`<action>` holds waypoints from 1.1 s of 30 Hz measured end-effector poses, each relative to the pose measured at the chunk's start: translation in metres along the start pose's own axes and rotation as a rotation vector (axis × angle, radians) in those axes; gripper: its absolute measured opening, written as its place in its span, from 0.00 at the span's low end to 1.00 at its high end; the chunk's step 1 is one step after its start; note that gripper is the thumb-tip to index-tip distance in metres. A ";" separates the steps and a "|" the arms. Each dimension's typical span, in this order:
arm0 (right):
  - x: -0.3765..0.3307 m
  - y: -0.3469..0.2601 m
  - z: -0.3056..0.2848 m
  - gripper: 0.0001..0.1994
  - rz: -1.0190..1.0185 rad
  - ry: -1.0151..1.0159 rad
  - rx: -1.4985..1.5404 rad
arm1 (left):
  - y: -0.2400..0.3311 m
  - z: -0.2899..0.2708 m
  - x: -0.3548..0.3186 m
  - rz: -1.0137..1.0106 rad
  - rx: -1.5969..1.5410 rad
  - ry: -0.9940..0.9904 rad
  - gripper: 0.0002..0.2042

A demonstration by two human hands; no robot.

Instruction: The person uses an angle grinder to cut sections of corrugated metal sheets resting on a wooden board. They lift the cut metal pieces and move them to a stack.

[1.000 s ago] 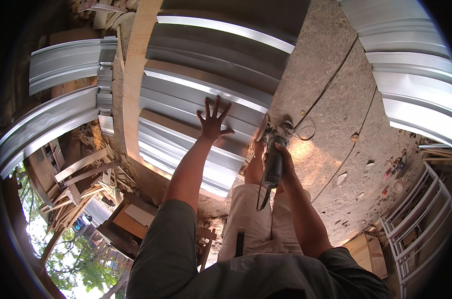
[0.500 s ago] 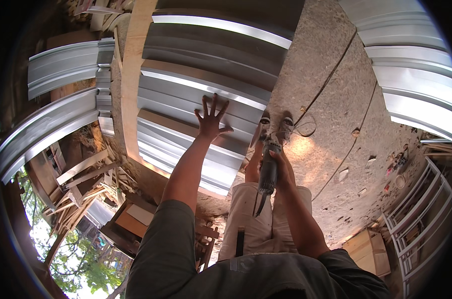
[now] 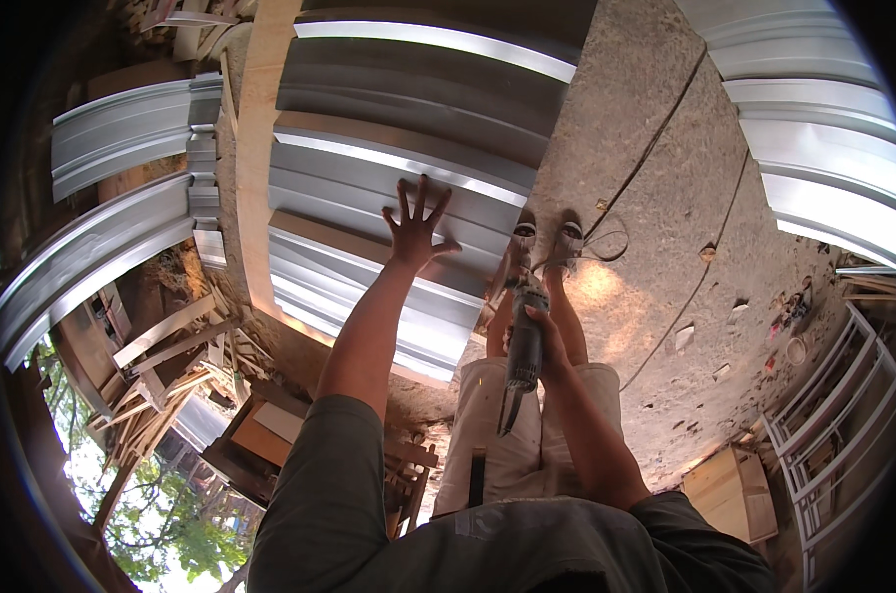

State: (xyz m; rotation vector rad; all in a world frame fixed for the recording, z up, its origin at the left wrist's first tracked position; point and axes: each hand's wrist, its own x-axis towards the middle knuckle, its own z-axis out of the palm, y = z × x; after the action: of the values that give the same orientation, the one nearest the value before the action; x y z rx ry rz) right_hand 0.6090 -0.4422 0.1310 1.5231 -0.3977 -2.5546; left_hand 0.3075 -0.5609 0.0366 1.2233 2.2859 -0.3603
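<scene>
Change: grinder (image 3: 523, 346) drawn slightly back from sheet edge
Left hand (image 3: 415, 225): released, fingers spread, pressing corrugated sheet (image 3: 408, 168) flat
Right hand (image 3: 545, 341): grasping grinder beside sheet's edge, above feet
Risk: unclamped sheet could shift; cord (image 3: 606, 242) could snag

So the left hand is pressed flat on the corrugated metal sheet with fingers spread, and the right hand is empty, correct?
Not quite. The head view shows the right hand is not empty: it grips an angle grinder by the body. The rest holds: the left hand is pressed flat on the corrugated metal sheet with fingers spread.
</scene>
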 end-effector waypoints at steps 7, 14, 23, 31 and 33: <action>0.000 0.015 -0.014 0.20 0.031 -0.050 -0.019 | 0.000 -0.003 -0.002 -0.002 -0.019 0.002 0.59; -0.007 0.036 -0.022 0.20 -0.046 -0.081 -0.052 | 0.002 -0.007 -0.002 -0.007 -0.003 -0.028 0.60; -0.033 0.022 -0.032 0.22 -0.127 -0.011 -0.091 | -0.010 -0.005 -0.055 0.115 -0.077 0.109 0.67; -0.017 0.055 -0.033 0.22 -0.104 0.036 -0.115 | -0.040 0.056 -0.107 0.024 -0.039 0.063 0.59; -0.013 0.064 -0.041 0.22 -0.154 0.021 -0.150 | -0.035 0.060 -0.102 0.040 -0.036 0.105 0.58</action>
State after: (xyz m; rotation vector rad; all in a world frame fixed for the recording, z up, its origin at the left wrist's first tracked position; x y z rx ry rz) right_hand 0.6501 -0.5062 0.1429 1.5802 -0.0868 -2.6114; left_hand 0.3437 -0.6786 0.0430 1.2962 2.3420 -0.2448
